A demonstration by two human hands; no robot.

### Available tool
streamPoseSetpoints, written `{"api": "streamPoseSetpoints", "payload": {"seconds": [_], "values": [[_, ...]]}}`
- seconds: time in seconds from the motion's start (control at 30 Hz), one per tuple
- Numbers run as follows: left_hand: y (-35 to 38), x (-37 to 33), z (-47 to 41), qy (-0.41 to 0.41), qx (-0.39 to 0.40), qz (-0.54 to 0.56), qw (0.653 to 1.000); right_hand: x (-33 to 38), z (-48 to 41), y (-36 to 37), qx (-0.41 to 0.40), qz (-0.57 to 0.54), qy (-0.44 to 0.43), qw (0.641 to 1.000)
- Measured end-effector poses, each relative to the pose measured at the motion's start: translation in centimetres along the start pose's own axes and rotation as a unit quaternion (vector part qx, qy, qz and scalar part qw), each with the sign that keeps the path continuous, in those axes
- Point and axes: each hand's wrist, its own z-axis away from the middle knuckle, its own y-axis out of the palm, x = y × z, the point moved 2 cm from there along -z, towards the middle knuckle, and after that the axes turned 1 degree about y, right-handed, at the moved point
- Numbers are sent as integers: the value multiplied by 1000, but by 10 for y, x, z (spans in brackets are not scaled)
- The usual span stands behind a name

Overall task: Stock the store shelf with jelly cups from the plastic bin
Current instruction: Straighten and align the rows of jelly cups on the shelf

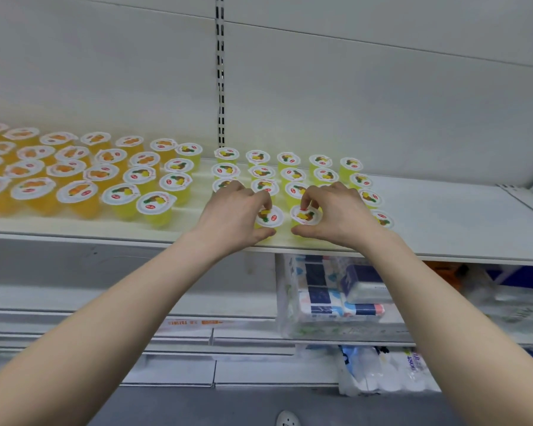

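Left hand (231,214) grips jelly cup (270,216); right hand (340,210), neighbour (305,215).

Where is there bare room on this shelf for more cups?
Bare shelf lies right of the yellow cups, out to its end. A narrow lane splits the yellow blocks. Orange cups pack the left; left hand and right hand crowd mid-front.

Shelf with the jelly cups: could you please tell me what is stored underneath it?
Under the shelf, on the right, lie stacked wrapped packs printed blue and white, with more bagged goods lower down. The right forearm covers some; the shelf hides whatever sits further back.
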Motion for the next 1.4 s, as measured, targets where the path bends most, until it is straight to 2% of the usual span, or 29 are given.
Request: {"api": "streamPoseSetpoints", "payload": {"seconds": [0.23,0.4,0.53,0.73,0.9,1.03,1.2,1.4], "values": [[-8,5,-7,-33,-7,-6,999,-15,-27,-7,-93,-95,39,990],[-13,22,-29,-64,-16,11,998,-15,-49,1,-53,-58,62,995],[-10,34,-51,-62,12,-4,998,-17,-61,3,-67,-51,71,994],[-6,52,-97,-78,2,-13,997,-34,-94,4,-79,-42,68,994],[4,65,-134,-122,39,-23,991,-44,-134,8,-72,-25,50,996],[17,67,-155,-151,59,-21,987,-45,-160,19,-34,-6,44,998],[29,64,-171,-160,62,-78,982,-48,-176,29,-11,-47,42,998],[36,64,-182,-144,52,-28,988,-49,-177,28,-7,-5,40,999]]}}
